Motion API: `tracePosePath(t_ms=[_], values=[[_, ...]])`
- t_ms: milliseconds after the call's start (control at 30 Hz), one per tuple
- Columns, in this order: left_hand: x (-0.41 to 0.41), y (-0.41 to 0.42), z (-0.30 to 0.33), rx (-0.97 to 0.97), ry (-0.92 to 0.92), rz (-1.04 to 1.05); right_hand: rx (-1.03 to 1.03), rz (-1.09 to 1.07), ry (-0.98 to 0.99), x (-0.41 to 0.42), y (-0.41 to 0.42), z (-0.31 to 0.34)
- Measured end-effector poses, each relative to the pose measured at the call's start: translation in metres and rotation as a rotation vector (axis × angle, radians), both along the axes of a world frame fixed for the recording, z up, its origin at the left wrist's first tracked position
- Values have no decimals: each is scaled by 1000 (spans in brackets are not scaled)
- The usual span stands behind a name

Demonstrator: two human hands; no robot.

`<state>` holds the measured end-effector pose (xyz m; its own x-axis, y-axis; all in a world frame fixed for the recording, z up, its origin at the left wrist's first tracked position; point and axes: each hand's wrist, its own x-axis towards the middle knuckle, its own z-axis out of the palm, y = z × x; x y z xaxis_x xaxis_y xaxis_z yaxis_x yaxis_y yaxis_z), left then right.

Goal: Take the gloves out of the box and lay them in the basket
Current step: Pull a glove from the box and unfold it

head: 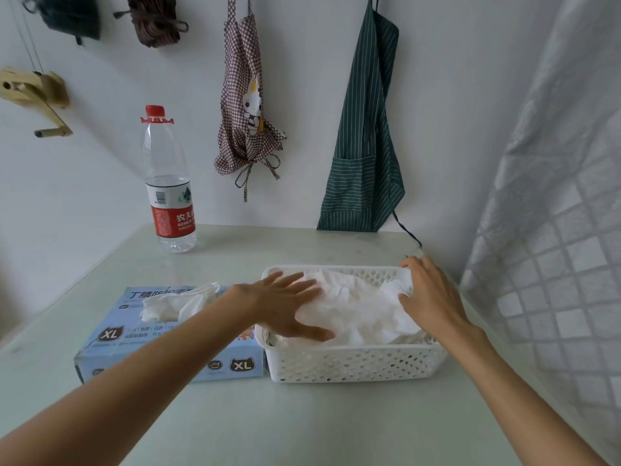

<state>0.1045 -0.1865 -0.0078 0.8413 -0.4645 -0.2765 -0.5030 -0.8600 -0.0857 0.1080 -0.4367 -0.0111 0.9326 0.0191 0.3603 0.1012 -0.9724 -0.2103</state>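
Gloves [356, 307] already fill most of the white basket [356, 364], a crumpled white heap lying across its length, and both hands are on that heap. Nearest to the person, at the basket's front left corner, the left hand [289, 307] lies flat on the pile with its fingers [295, 280] straight and spread, pressing rather than gripping. Toward the basket's far right corner the right hand [426, 294] has its fingers [405, 293] curled into the white material, pinching a fold of it near the rim. Touching the basket's left wall sits the blue glove box [161, 338], and from the slot in its top another tuft of white gloves [178, 302] pokes up, so the job looks only partly done. That tuft lies to the left of the basket and just behind the left forearm, which crosses over the box; the left hand is plainly the nearer one and would only need to draw back leftward to reach it. Its long side runs the same way as the basket's, along the table [302, 425]. Farther back from the basket, to its left, a clear water bottle [169, 186] stands upright, and beyond it two aprons, one checked [242, 105] and one green-striped [364, 142], hang on the wall.
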Motion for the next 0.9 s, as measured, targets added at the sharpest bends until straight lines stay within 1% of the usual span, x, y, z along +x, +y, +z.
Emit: tracePosePath(t_ms=[33, 100, 133, 167, 200, 233, 300, 333, 367, 433, 500, 600, 700, 800, 833, 900], values=[[0, -1, 8, -37, -18, 12, 64, 10, -72, -4, 0, 3], [1, -6, 22, -183, -69, 11, 194, 67, -164, -12, 4, 6], [4, -10, 25, -253, -84, -15, 245, 110, -155, -13, 10, 6], [5, -15, 25, -283, -83, -57, 277, 156, -110, -13, 15, 4], [6, -19, 21, -260, -71, -99, 281, 194, -35, -12, 21, 0], [7, -21, 15, -198, -53, -123, 244, 216, 86, -11, 24, -4], [11, -18, 0, -55, -13, -94, 60, 214, 435, -5, 23, -10], [13, -15, -6, 1, -1, -65, -3, 207, 589, -3, 19, -12], [15, -11, -11, 46, 3, -40, -28, 203, 700, -1, 16, -12], [15, -8, -18, 126, -6, -20, -13, 223, 821, 1, 10, -12], [13, -11, -24, 180, -29, -16, -15, 238, 881, 3, 10, -14], [12, -13, -33, 223, -84, -18, -54, 250, 914, 8, 12, -17], [9, -14, -27, 159, -55, 3, -31, 250, 891, 5, 11, -15], [2, -14, -5, -18, 2, 52, 96, 246, 745, 1, 6, -7], [-1, -11, 3, -46, 6, 64, 113, 256, 665, -1, 5, -4], [-7, 0, 14, -32, 19, 100, 102, 301, 509, -5, 9, 4]])
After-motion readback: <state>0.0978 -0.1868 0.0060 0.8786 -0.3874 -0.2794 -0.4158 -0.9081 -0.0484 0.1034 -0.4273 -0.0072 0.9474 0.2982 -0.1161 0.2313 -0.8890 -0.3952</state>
